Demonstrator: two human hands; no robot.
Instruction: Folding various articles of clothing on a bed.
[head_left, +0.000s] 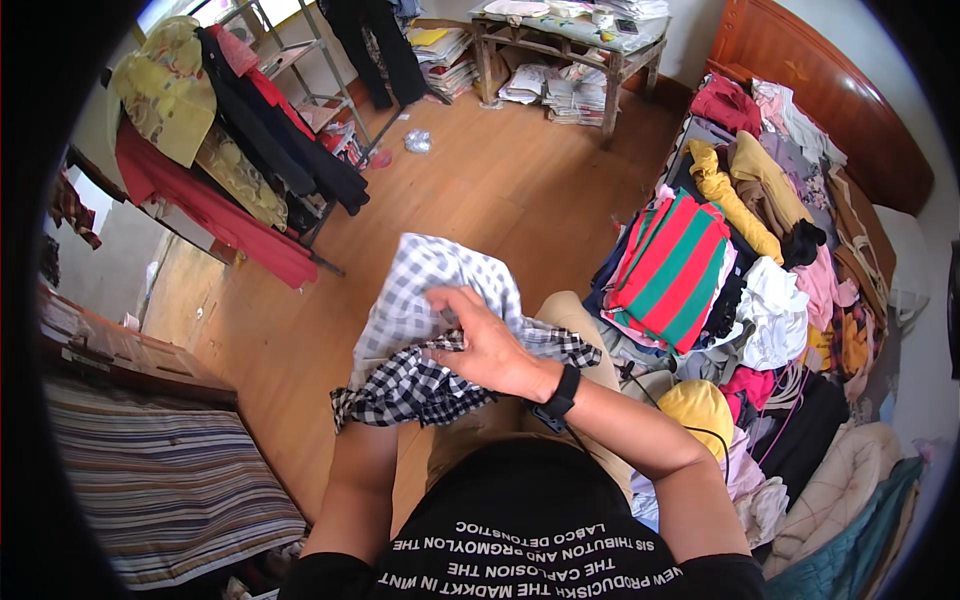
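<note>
A black-and-white checked garment [425, 385] is bunched in front of my lap, with a paler grey-and-white side [430, 280] spread upward. My left forearm [360, 475] runs up into its lower edge. The cloth covers my left hand, so its fingers do not show. Over the middle of the garment lies my right hand [490, 345], its fingers bent and the thumb apart from them. No cloth is visibly pinched between them. A black band [558, 395] circles my right wrist.
At right, a bed with a wooden headboard [825, 85] carries heaped clothes and a folded red-and-green striped cloth [670, 270]. Hanging clothes [250, 120] fill a rack at left. A table [570, 40] with stacked papers stands at the back; striped fabric [165, 470] lies lower left.
</note>
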